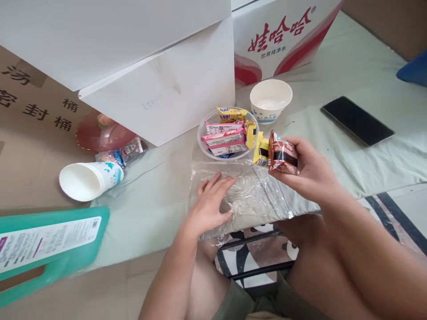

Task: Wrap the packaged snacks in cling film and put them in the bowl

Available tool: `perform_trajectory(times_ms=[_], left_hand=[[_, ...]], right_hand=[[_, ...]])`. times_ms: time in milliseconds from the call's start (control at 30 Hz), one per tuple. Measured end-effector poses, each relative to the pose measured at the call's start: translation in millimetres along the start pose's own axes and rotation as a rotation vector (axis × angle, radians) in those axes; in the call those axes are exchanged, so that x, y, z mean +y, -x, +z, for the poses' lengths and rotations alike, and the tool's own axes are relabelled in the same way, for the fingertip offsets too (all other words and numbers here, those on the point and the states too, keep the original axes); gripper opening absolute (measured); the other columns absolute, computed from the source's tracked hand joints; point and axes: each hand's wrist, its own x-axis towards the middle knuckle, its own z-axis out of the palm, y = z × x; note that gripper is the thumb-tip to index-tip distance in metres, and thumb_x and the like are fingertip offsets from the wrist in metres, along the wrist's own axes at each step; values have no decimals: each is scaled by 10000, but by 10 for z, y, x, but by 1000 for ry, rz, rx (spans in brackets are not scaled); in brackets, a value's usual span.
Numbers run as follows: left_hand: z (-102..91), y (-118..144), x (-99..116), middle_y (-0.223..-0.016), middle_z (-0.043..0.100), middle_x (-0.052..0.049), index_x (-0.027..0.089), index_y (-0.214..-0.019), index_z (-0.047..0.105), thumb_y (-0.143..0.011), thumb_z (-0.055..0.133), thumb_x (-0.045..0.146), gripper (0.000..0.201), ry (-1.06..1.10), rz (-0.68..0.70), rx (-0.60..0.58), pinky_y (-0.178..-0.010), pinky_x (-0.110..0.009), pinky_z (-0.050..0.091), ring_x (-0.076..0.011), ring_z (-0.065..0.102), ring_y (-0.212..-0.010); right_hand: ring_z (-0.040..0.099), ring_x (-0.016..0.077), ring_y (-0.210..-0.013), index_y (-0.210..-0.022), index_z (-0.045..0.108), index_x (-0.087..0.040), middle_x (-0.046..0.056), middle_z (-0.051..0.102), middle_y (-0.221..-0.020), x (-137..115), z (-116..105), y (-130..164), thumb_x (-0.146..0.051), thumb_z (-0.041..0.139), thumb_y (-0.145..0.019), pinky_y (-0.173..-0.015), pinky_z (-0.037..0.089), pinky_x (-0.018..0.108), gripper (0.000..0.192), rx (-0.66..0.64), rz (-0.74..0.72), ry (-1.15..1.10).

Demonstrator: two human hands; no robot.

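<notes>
My right hand (pixel 308 171) holds a small brown snack packet (pixel 283 155) above the right part of a clear plastic bag (pixel 253 191) that lies flat on the pale green cloth. My left hand (pixel 210 206) rests palm down on the bag's left part, fingers spread. Just behind the bag stands a clear plastic bowl (pixel 201 138) filled with pink and yellow snack packets (pixel 224 135). A yellow packet (pixel 260 153) leans at the bowl's right side, next to the brown packet.
A white paper bowl (pixel 271 100) stands behind the snack bowl. A paper cup (pixel 90 180) lies on its side at left, near a red plate (pixel 100 133) and loose wrappers. White boxes (pixel 160 89), a black phone (pixel 356 121) and a teal jug (pixel 50 249) surround the cloth.
</notes>
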Motion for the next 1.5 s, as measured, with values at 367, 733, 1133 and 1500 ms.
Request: perform_trajectory(times_ms=[367,733,1133,1500], left_hand=[[32,46,-20,-1677,436,-58,305,-1602,379,-829,692,259,835,22,43,-1,-1307,-613,160,-345,194,-1644],[35,46,-22,-1693,411,-42,325,-1609,373,-836,673,214,837,31,63,-20,-1320,-608,153,-315,196,-1646],[74,57,-25,-1693,410,-48,327,-1612,371,-830,684,220,849,31,81,-12,-1320,-620,162,-320,204,-1644],[45,58,-8,-1695,403,-58,321,-1611,376,-817,666,203,854,51,75,-36,-1324,-624,154,-329,191,-1648]], right_hand=[[676,249,-874,-1127,623,-233,66,738,-1027,-479,206,-300,-332,671,-795,-731,513,355,350,-141,-204,282],[653,268,-763,-1042,652,-241,103,762,-984,-664,302,-623,-404,652,-831,-597,281,318,267,-315,-251,867],[677,281,-860,-1177,635,-247,99,748,-1111,-570,406,-765,-322,649,-844,-631,383,329,342,-196,-351,793],[596,336,-1264,-1210,552,-191,175,640,-1327,-840,233,-1225,-328,648,-899,-945,486,435,353,-1,-198,617]])
